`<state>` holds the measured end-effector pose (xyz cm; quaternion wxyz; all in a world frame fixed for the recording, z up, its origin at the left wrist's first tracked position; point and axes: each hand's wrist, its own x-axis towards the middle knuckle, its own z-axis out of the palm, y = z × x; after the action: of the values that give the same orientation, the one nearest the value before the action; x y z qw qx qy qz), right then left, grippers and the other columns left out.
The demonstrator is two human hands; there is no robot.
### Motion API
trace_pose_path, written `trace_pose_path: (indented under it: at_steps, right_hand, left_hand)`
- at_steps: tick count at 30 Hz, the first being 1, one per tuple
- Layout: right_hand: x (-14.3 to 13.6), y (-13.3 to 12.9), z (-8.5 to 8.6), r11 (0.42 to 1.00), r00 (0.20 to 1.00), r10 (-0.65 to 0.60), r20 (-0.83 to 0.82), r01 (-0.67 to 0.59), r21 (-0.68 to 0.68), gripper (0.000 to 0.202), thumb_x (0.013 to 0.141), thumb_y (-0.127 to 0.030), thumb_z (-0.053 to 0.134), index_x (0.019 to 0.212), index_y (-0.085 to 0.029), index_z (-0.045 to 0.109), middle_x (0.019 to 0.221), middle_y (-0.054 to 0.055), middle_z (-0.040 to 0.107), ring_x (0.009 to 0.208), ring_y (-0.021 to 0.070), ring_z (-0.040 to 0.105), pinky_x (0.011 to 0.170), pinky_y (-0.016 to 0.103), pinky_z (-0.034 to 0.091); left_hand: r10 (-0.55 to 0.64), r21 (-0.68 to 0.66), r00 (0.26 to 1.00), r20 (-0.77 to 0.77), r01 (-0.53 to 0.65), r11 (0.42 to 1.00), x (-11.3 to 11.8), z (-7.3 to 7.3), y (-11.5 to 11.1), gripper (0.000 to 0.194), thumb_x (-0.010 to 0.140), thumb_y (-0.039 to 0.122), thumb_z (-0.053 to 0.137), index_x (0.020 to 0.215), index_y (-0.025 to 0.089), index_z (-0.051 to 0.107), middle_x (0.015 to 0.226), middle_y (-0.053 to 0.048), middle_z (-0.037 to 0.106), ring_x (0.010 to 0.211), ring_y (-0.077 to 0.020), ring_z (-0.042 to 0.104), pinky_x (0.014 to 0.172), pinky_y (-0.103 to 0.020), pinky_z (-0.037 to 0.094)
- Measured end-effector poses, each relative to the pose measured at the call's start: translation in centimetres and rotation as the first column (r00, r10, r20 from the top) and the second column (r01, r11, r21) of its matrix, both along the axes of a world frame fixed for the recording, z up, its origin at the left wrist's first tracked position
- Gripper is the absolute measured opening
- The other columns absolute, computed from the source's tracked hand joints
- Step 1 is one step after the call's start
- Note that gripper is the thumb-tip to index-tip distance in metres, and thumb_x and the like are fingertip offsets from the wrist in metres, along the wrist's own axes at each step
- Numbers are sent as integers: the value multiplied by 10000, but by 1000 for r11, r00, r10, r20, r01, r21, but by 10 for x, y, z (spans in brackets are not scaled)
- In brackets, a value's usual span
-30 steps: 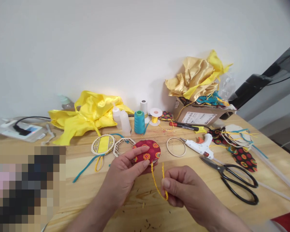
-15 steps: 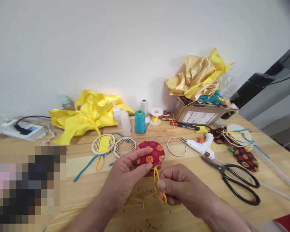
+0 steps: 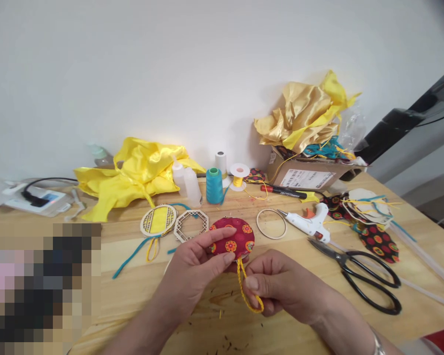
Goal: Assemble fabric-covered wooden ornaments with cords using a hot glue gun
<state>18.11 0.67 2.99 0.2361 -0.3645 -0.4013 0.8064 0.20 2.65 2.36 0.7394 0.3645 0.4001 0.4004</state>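
Evidently, above the desk [image 3: 114,296], the grip of the left hand [image 3: 196,266] pinches the red patterned disc [image 3: 239,240]; towards its five o'clock, the right hand [image 3: 281,283] pinches a yellow cord [image 3: 241,286], which could slip out if tugged while loosely held.

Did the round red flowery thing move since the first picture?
Yes, a little to the picture's right: the edge of the red flowery disc is now closer to the plain wooden ring.
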Motion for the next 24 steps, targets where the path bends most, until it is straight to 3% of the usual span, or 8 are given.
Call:
trace_pose_path:
  at_steps: [11,24]
  right_hand:
    - [1,3,-7,999,996,-30,-79,28,-20,367,766,-450,650,614,-127,562,463,-59,430,388,28,308,388,179,147]
    - [-6,2,-7,998,996,-53,-75,51,-27,386,740,-464,689,620,-113,583,445,-61,444,374,22,315,371,179,146]
  left_hand:
    - [-9,4,1000,26,9,1000,-2,0,-2,376,716,183,750,1081,227,668,1035,-52,742,884,-158,694,797,-231,533]
    - [29,30,1000,-1,-29,999,0,3,-2,404,668,139,778,1045,236,668,910,-11,764,779,-115,700,696,-174,540]
